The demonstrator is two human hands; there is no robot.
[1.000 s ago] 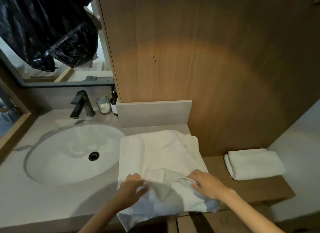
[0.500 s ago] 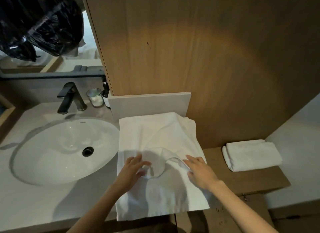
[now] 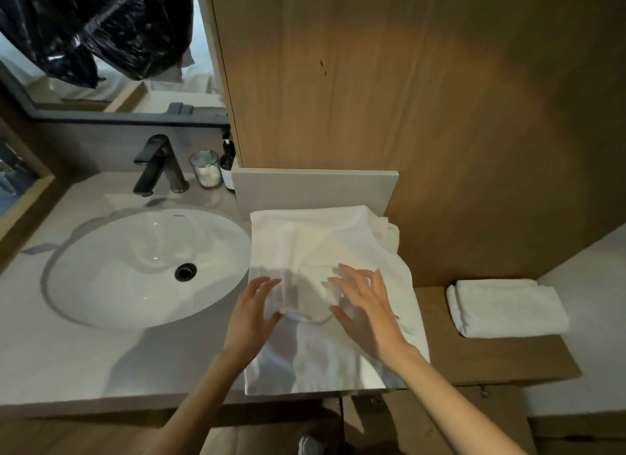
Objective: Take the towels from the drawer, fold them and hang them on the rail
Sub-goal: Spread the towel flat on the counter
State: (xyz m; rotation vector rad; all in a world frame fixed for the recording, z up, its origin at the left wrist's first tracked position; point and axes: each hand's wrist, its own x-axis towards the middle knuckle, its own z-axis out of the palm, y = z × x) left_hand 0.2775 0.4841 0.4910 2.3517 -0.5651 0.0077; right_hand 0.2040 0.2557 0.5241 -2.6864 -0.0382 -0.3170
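Towel being folded: a white towel (image 3: 305, 238) lies spread on the table (image 3: 50, 359), just right of the sink (image 3: 111, 285). Its near edge is at the table's front rim and its far right corner is rumpled against the wooden wall panel (image 3: 406, 99).
Why there: I judge the flat top serves as a firm bed for folding. A flap lies over the middle and shows as a raised ridge between the hands.
Left side: the left hand (image 3: 252, 315) has its grip released, with fingers fairly straight along the flap's left side and the thumb at its rim. No clear pinch shows.
Right side: the right hand (image 3: 367, 310) also has its grip released, fingers spread over the flap's right side. I cannot tell whether the palm touches the cloth or hovers just above it.
Likely purpose: both hands look set to flatten the fold so it keeps its line.
Done already: a folded towel (image 3: 504, 307) sits squared on the lower wooden shelf (image 3: 508, 363), well apart to the right, probably parked until hanging.
Task stage: folding is under way. The rail is not in view, and no drawer can be made out.
Behind the sink: a dark tap (image 3: 159, 165), a glass jar (image 3: 206, 170) and a dark pump bottle (image 3: 227, 163).
Writing: the pump bottle has a pale label and the sink a small mark at its back rim, both too small to read.
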